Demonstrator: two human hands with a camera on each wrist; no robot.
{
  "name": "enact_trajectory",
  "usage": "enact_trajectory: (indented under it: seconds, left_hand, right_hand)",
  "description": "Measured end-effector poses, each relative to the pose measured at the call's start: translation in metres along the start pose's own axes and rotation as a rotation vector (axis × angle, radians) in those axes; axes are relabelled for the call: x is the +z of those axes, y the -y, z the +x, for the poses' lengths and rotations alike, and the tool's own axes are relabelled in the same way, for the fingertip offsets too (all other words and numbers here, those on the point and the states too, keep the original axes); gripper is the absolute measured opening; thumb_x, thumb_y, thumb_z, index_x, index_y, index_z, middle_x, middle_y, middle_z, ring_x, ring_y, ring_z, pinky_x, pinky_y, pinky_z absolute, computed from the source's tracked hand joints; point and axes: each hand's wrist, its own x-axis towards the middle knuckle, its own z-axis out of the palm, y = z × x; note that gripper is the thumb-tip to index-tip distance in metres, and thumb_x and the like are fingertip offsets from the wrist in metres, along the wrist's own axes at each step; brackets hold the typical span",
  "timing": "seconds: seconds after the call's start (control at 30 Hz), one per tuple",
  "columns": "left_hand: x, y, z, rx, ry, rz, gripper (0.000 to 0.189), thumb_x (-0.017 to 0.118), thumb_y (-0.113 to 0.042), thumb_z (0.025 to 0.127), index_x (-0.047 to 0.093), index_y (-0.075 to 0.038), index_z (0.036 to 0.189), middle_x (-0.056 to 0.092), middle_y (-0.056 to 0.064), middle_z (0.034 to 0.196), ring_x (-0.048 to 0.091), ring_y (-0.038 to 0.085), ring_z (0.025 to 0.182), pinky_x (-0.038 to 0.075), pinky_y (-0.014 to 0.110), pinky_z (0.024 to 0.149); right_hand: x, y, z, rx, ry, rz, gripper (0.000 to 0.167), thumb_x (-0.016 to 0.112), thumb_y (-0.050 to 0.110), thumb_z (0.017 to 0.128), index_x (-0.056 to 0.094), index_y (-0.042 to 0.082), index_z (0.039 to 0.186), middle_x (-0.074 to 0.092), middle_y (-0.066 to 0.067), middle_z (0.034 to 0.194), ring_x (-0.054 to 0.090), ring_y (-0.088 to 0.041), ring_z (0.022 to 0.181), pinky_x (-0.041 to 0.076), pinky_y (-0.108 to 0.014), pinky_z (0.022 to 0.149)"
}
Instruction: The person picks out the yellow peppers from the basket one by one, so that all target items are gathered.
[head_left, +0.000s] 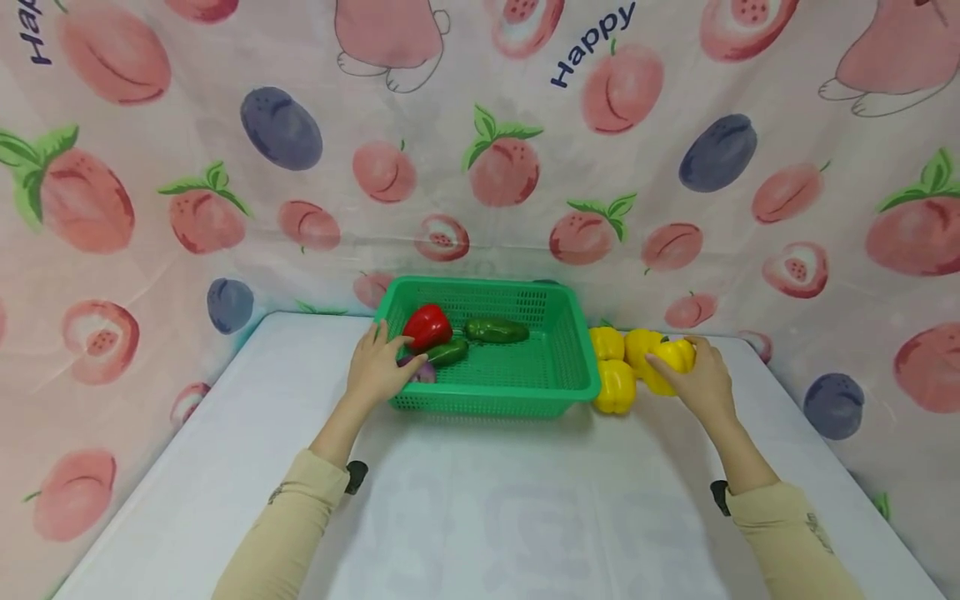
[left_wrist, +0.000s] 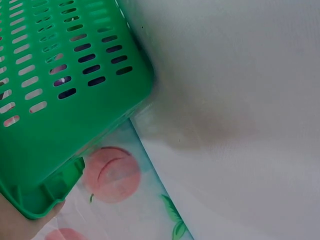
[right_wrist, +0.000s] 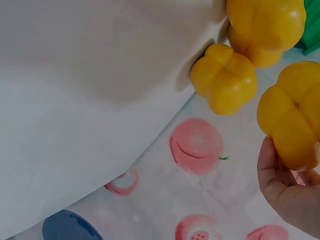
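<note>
My right hand (head_left: 705, 379) pinches a yellow bell pepper (head_left: 677, 356) between thumb and fingers. In the right wrist view that pepper (right_wrist: 295, 115) is apart from the other yellow bell peppers (right_wrist: 225, 77). These peppers (head_left: 617, 387) cluster on the table beside the right end of a green plastic basket (head_left: 487, 392). My left hand (head_left: 377, 367) grips the basket's left rim near its front corner, thumb over the inside. Within the basket are a red bell pepper (head_left: 428, 327), two green peppers (head_left: 497, 330) and a purple vegetable (head_left: 424, 372), partly hidden by the left hand.
A white cloth covers the table (head_left: 525, 492). Behind it hangs a fruit-print curtain (head_left: 465, 192), which also shows past the table's side edges. The basket stands close to the table's back edge.
</note>
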Motion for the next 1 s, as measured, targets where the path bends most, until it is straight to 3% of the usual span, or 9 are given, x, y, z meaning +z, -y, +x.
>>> enact_trajectory:
  seconds: [1.0]
  left_hand:
    - [-0.001,-0.001,-0.001,-0.005,-0.003,-0.001,0.059,0.048,-0.050,0.092,0.052,-0.007,0.134,0.018,0.030,0.152,0.011,0.046,0.143,0.014,0.054,0.117]
  right_hand:
    - [0.021,-0.014,0.011,0.143,0.122,-0.066,0.087,0.055,0.051,0.089,0.027,-0.021,0.131,0.039,-0.045,0.124,0.044,-0.055,0.109,0.041,-0.061,0.095]
